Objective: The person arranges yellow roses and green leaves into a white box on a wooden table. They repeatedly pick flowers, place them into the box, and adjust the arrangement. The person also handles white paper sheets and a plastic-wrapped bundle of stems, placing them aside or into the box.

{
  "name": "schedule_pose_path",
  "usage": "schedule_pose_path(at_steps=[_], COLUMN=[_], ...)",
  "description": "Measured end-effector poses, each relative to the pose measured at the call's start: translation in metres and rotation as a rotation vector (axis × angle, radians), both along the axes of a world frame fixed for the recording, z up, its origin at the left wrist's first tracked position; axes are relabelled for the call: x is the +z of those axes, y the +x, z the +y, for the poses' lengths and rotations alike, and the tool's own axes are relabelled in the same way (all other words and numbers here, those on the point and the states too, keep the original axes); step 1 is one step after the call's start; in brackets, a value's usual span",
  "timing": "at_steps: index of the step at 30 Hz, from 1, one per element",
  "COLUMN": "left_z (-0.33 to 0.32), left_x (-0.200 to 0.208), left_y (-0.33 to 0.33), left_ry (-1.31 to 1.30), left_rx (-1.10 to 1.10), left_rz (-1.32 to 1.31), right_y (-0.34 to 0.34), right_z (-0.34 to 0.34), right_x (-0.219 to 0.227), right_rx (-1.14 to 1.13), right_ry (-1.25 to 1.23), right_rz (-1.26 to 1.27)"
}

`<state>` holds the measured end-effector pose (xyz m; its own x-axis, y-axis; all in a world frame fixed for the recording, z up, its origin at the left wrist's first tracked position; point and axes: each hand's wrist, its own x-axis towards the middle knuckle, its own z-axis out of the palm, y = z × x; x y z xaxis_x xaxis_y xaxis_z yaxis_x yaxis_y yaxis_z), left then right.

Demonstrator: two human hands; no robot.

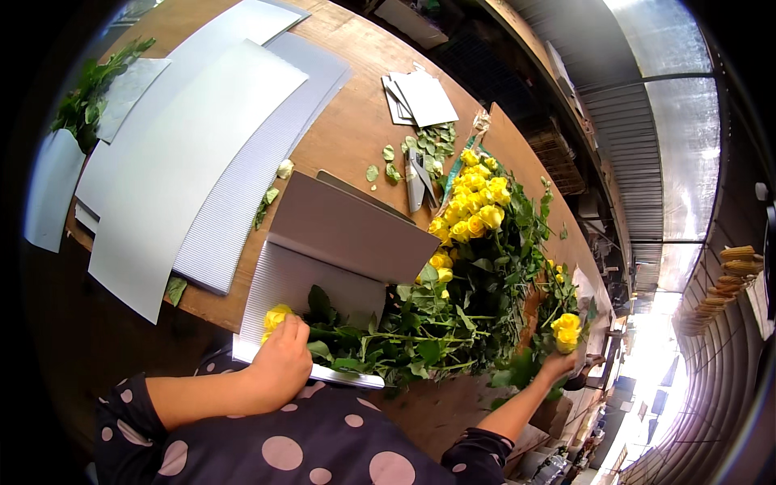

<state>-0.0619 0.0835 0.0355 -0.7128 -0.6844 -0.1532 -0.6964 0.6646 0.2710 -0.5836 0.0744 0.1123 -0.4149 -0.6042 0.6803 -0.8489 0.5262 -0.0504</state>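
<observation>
My left hand point(283, 362) rests on a yellow rose point(276, 317) that lies on a white corrugated sheet point(279, 283) at the near edge of the wooden table point(347, 129); its fingers curl over the stem just below the bloom. My right hand point(559, 365) reaches out to the right and grips the stem of another yellow rose point(567, 330), held upright among green leaves. Between the hands lies a large pile of yellow roses point(473, 206) with long leafy stems point(440, 327).
Large white corrugated sheets point(174, 162) are stacked on the left of the table. A grey folded card point(356, 230) stands over the near sheet. A stapler-like tool point(418, 178), loose leaves point(432, 139) and small white cards point(420, 99) lie farther back. Greenery point(85, 101) sits far left.
</observation>
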Motion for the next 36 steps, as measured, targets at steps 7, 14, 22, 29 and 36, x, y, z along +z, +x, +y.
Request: schedule_pose_path(at_steps=[7,14,22,29,36], left_z=[0.000,0.010,0.013,0.007,-0.034], left_x=[0.002,0.001,-0.002,-0.004,-0.008], left_y=[-0.003,-0.008,-0.002,0.002,0.008], left_ry=[0.026,-0.036,-0.014,0.107,0.239], left_rx=[0.005,0.130,0.139,0.242,0.413], left_rz=[-0.116,-0.036,0.020,0.229,0.393], right_y=[0.326,0.379,0.376,0.386,0.378], right_z=[-0.037,-0.048,-0.042,-0.050,-0.048], right_x=[0.058,-0.099,-0.116,-0.099,-0.107], right_rx=[0.731,1.181,0.998,0.922,1.094], right_ry=[0.541,0.904,0.843,0.983,0.831], right_rz=[-0.427,-0.466,-0.907,-0.972,-0.714])
